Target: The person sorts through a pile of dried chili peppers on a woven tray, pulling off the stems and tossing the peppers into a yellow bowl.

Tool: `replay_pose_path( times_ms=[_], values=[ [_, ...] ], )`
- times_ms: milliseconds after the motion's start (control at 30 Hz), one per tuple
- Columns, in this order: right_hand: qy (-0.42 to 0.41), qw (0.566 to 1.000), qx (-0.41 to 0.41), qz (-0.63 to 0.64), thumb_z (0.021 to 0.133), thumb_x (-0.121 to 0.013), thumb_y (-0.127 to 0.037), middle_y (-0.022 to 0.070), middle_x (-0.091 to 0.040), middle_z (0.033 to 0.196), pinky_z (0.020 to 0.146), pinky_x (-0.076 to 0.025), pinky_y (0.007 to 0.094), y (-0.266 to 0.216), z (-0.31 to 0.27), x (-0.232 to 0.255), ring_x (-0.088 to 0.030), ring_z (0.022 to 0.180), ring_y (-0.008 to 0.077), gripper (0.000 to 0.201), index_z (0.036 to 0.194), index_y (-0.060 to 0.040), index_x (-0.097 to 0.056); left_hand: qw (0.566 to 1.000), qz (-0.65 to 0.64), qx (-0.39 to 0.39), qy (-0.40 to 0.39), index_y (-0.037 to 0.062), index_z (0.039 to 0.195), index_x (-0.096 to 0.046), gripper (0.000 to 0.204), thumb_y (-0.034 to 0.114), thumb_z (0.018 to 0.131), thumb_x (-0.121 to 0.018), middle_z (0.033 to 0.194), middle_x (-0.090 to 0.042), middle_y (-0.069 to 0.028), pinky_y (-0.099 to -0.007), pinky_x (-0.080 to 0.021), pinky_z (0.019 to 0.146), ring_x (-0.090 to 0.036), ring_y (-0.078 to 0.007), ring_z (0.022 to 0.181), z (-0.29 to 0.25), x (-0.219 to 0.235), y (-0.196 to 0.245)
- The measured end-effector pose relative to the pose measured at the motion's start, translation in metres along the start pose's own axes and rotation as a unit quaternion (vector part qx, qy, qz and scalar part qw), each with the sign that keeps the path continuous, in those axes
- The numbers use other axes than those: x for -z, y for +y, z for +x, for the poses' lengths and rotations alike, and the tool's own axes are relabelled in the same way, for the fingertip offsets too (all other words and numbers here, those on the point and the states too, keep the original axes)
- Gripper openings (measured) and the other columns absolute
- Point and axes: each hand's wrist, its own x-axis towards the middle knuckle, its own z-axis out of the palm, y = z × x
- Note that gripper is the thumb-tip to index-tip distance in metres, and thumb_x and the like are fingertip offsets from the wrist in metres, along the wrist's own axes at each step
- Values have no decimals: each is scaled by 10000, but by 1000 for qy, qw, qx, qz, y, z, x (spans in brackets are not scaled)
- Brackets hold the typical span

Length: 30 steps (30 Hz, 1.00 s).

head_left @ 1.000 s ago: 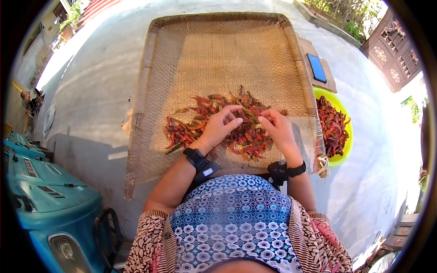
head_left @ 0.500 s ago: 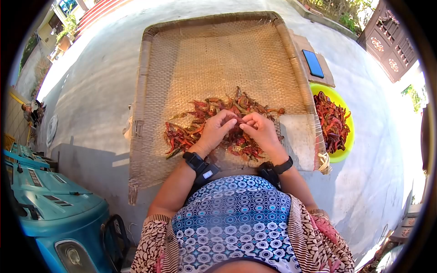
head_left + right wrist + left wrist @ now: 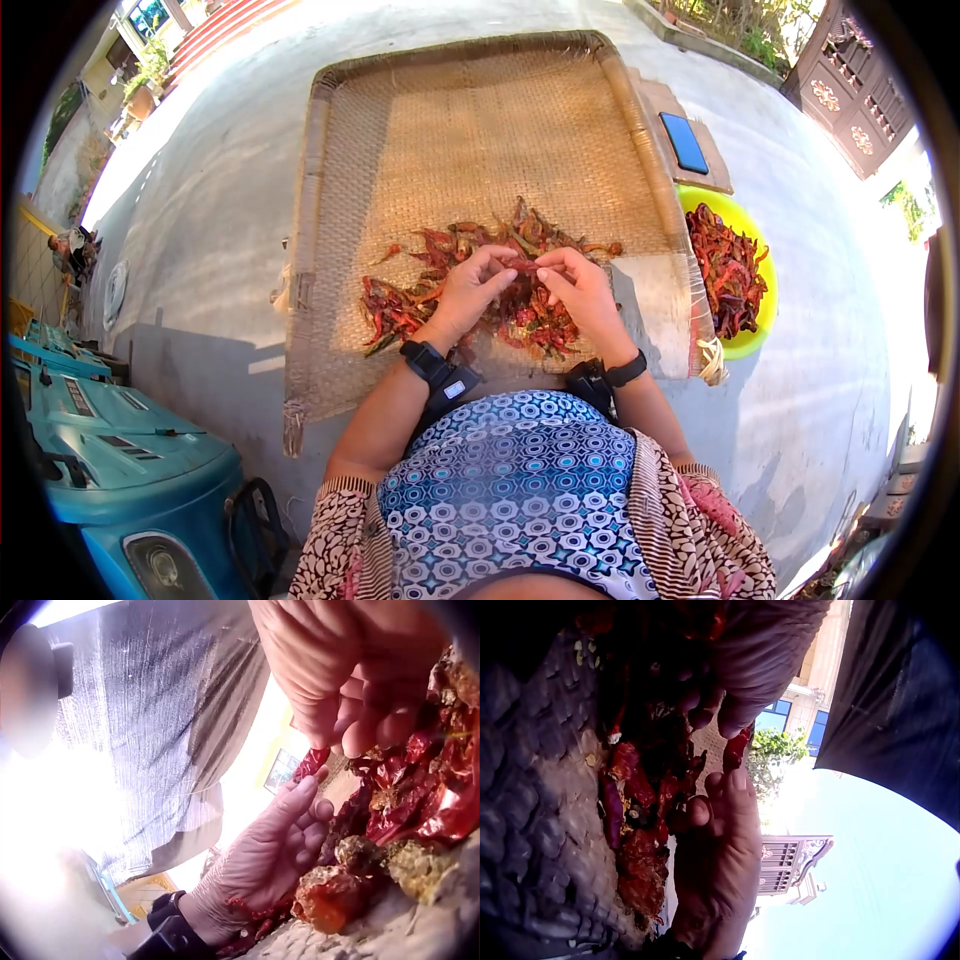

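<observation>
Wrinkled red dried chilli [image 3: 527,266] pinched between both hands' fingers [image 3: 500,262].

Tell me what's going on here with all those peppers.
A person sits over a large woven bamboo tray holding a pile of dried red chilies. The left hand and right hand meet above the pile, both pinching a single red chili between their fingertips. Beside the tray, on the person's right, a yellow-green bowl holds more chilies, and a blue phone lies beyond it.
</observation>
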Motion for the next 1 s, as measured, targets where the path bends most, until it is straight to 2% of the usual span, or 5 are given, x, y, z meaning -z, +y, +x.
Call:
replay_pose_path(
  times_ms=[233,433,600,700,1000],
  values=[
    [194,971,33,135,954,-605,-152,11,-629,867,558,-451,211,-23,8,57,-528,589,70,131,1047,-61,-616,1000,-5,21,10,49,1080,-605,156,127,946,-591,810,-575,28,-216,-454,633,-521,-52,719,1,0,-6],
    [270,788,68,549,953,-611,-246,4,-648,931,601,-461,234,-26,13,123,-536,685,89,264,1155,-79,-585,1000,1,14,10,35,1092,-587,155,120,963,-570,824,-590,17,-213,-464,595,-525,-46,684,1,0,-4],
    [236,969,2,76,908,-637,-227,63,-618,1028,674,-487,281,-15,10,95,-592,780,124,280,1140,-74,-600,1000,9,7,7,34,1093,-587,156,119,964,-569,833,-591,18,-211,-466,602,-526,-45,692,1,1,-4],
    [227,836,112,-487,846,-653,-184,120,-570,1147,786,-505,397,-3,15,78,-625,953,278,290,1120,-97,-617,1000,10,16,6,39,1092,-589,151,119,965,-568,844,-589,20,-207,-468,611,-528,-44,703,1,1,-6],
    [135,831,15,-540,813,-646,-147,76,-580,1050,743,-499,439,-2,11,57,-622,890,322,121,932,-135,-626,1000,-9,22,-1,48,1085,-590,140,117,965,-568,845,-582,26,-205,-469,619,-525,-43,710,2,2,-10]
  ],
)
